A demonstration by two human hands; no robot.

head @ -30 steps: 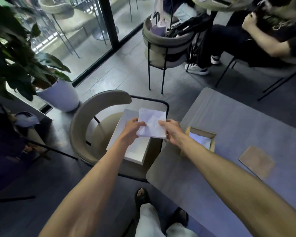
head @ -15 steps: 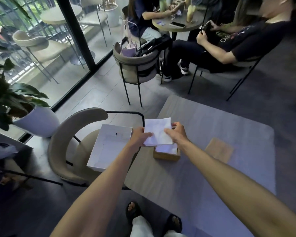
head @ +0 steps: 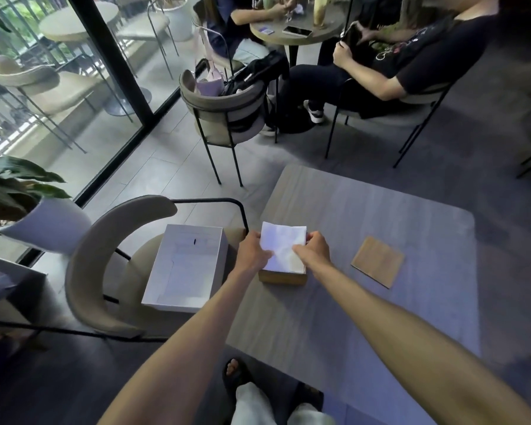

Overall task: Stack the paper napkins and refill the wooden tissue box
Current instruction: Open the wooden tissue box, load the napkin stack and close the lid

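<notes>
A white stack of paper napkins (head: 284, 240) sits right over the open wooden tissue box (head: 282, 278) near the grey table's left edge. My left hand (head: 253, 251) grips the stack's left side and my right hand (head: 314, 250) grips its right side. The stack's lower part covers the box's opening, so the inside is hidden. The box's flat wooden lid (head: 377, 261) lies on the table to the right of the box.
A white cardboard box (head: 186, 268) rests open on the seat of a beige chair (head: 105, 271) left of the table (head: 380, 317). A potted plant (head: 28, 207) stands far left. Seated people and another chair (head: 227, 115) are beyond the table.
Both hands carried the napkin stack from above the white box on the chair rightwards to the wooden box and lowered it onto the opening. The view tilted up and right.
</notes>
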